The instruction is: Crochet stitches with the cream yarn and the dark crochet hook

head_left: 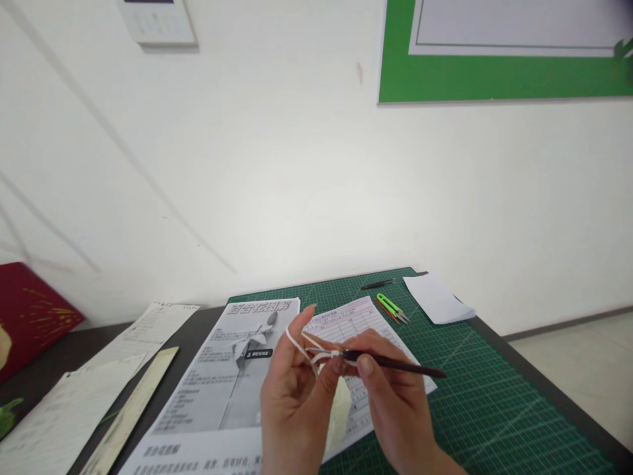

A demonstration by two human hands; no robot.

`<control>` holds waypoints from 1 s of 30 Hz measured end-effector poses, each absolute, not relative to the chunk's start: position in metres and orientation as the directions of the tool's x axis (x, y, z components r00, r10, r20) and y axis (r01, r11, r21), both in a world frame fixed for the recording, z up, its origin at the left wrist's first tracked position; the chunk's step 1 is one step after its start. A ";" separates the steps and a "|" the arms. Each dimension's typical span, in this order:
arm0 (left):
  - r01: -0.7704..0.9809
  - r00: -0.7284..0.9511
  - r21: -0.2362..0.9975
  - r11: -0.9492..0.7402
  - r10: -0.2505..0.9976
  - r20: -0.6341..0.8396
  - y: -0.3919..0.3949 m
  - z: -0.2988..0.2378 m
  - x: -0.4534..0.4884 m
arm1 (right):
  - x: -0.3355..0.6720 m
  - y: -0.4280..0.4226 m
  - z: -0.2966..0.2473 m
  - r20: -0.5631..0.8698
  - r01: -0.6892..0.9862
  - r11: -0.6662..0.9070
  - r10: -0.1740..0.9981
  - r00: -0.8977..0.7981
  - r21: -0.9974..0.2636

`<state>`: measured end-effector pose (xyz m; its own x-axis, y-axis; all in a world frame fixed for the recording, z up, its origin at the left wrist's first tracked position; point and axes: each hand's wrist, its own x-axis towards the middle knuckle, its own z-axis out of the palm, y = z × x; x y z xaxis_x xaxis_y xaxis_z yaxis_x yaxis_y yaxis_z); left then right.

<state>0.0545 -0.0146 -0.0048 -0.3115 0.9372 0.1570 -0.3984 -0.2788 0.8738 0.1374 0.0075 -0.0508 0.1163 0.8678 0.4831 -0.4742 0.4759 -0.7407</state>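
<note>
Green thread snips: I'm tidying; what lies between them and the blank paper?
The head view shows only cutting mat between the thread snips and blank paper.

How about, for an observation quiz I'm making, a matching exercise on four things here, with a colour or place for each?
1. slender tool
2. yarn
3. snips
4. cutting mat

A. bright green handles
B. running over a finger of the left hand
C. dark green with grid lines
D. held in the right hand

Pairs: 1-D; 2-B; 3-A; 4-C
</note>
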 end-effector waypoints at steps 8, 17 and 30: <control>-0.357 -0.138 0.909 -0.213 0.975 0.174 -0.006 0.000 0.039 | 0.145 0.007 -0.044 0.379 -0.590 0.355 0.921 0.088 -0.725; -0.376 -0.105 0.896 -0.237 0.971 0.213 -0.006 -0.002 0.028 | 0.149 0.010 -0.039 0.290 -0.677 0.226 0.957 0.019 -0.701; -0.633 0.054 0.774 -0.031 0.995 0.084 -0.006 -0.001 0.021 | 0.145 0.010 -0.039 0.156 -0.832 -0.033 0.977 -0.142 -0.554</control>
<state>0.0208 -0.0057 -0.0010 0.0542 0.9950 0.0842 -0.6325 -0.0310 0.7739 0.1449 0.0102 -0.0392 -0.1425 0.9774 0.1559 -0.8321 -0.0329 -0.5537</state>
